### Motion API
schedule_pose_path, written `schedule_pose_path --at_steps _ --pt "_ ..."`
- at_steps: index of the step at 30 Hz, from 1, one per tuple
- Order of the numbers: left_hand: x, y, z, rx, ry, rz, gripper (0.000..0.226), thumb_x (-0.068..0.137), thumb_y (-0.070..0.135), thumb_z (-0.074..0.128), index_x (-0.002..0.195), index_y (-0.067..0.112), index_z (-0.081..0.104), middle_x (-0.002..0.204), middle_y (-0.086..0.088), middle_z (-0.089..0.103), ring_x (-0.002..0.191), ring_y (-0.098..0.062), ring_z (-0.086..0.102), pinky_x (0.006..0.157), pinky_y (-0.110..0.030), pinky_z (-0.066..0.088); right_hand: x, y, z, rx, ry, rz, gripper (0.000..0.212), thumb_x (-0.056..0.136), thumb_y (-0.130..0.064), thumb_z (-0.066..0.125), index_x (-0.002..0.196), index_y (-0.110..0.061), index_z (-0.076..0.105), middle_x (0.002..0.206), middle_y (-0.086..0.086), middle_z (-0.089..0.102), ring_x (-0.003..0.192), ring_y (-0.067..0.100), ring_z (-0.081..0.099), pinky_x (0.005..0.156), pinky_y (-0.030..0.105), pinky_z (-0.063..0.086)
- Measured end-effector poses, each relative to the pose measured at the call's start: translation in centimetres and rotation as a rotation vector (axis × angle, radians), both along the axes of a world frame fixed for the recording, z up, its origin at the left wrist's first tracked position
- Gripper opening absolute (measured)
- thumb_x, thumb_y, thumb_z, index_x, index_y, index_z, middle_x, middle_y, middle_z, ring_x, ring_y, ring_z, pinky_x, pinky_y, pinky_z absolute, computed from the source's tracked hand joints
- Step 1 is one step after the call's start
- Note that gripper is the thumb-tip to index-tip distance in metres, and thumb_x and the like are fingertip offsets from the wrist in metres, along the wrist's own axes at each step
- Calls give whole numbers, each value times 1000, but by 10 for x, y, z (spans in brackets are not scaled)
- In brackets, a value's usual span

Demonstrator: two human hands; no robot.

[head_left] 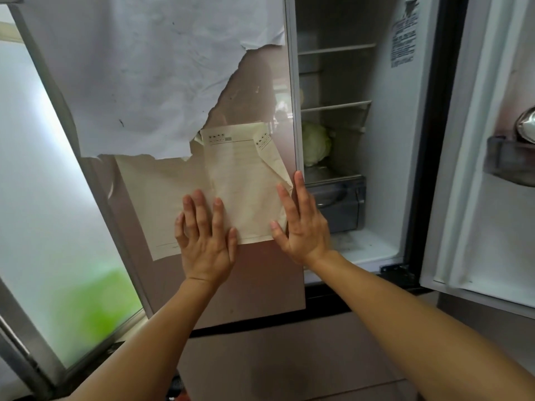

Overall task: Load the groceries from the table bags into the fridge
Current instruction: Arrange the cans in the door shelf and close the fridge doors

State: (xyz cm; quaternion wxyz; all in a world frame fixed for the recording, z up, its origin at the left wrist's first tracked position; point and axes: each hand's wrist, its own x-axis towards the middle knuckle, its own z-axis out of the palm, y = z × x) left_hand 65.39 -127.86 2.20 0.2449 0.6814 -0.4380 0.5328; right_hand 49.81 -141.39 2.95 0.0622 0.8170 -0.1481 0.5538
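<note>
The fridge's left door [260,279] is pinkish and stands shut in front of me. My left hand [205,238] lies flat on it with straight fingers, over the lower edge of a cream paper sheet [237,183] stuck to the door. My right hand [301,224] presses flat at the door's right edge, fingers straight and pointing up. The right door [486,198] is swung open. Inside the fridge a pale green cabbage [315,144] sits on a shelf above a clear drawer [341,206]. No bags or table are in view.
A large torn white sheet [144,68] covers the upper left door. Wire-edged shelves [335,49] above the cabbage look bare. A door bin [509,160] on the open door holds a shiny metal object [527,125]. A frosted window [43,183] stands to the left.
</note>
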Motion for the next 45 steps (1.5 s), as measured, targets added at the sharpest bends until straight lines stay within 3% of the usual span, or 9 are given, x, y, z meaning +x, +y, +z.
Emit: schedule_pose_path --at_steps 4,10,17,20,23,27,31,36,45 --pt "-9 12 4 65 47 -10 64 93 37 40 147 6 27 156 -24 9 145 -39 6 114 -51 12 -19 10 5 33 111 -98 68 94 -47 43 151 -20 20 161 7 8 133 29 37 78 41 54" --pt "-68 15 20 122 91 -250 39 83 20 54 120 6 56 141 -24 43 134 -40 34 104 -51 27 -113 8 -20 251 304 -324 64 93 -54 25 144 -19 40 153 4 34 131 23 41 92 42 47" --pt "-200 -27 -1 451 111 -657 24 82 21 56 103 13 64 106 -6 61 102 -26 56 89 -39 41 -254 6 -35 380 215 -538 27 94 -26 55 117 -14 65 116 3 63 102 22 59 75 35 50" --pt "-259 -51 -3 531 157 -773 23 87 24 55 108 17 62 106 -1 59 101 -21 54 93 -36 41 -320 -2 -25 396 94 -658 20 91 -23 59 106 -14 68 105 3 65 89 22 63 66 35 52" --pt "-312 -73 6 467 196 -874 27 87 22 59 113 15 61 118 -5 58 109 -22 53 96 -38 42 -380 -18 -10 406 -54 -737 19 89 -22 60 106 -16 66 105 1 62 90 21 61 68 34 50" --pt "-372 -106 36 180 145 -969 35 79 14 65 113 9 61 131 -18 53 122 -31 46 100 -43 40 -437 -52 10 478 -285 -744 25 90 -22 56 113 -13 59 110 6 57 103 25 55 79 40 48" --pt "-416 -137 73 -10 87 -934 44 81 18 62 123 10 57 139 -21 47 134 -33 35 110 -50 31 -459 -89 11 583 -302 -631 35 98 -28 49 128 -11 52 123 9 59 108 27 57 88 34 44" --pt "-439 -153 83 -51 104 -835 51 85 24 54 134 12 46 133 -19 51 129 -32 40 115 -50 22 -452 -110 -2 690 -279 -552 66 95 -61 30 127 -8 52 117 12 62 104 31 57 86 39 47" --pt "-420 -125 92 72 98 -827 45 86 15 58 130 6 51 122 -17 58 118 -31 51 110 -48 34 -446 -84 0 749 -281 -556 53 97 -45 46 128 -2 46 116 19 60 98 36 58 73 34 40"
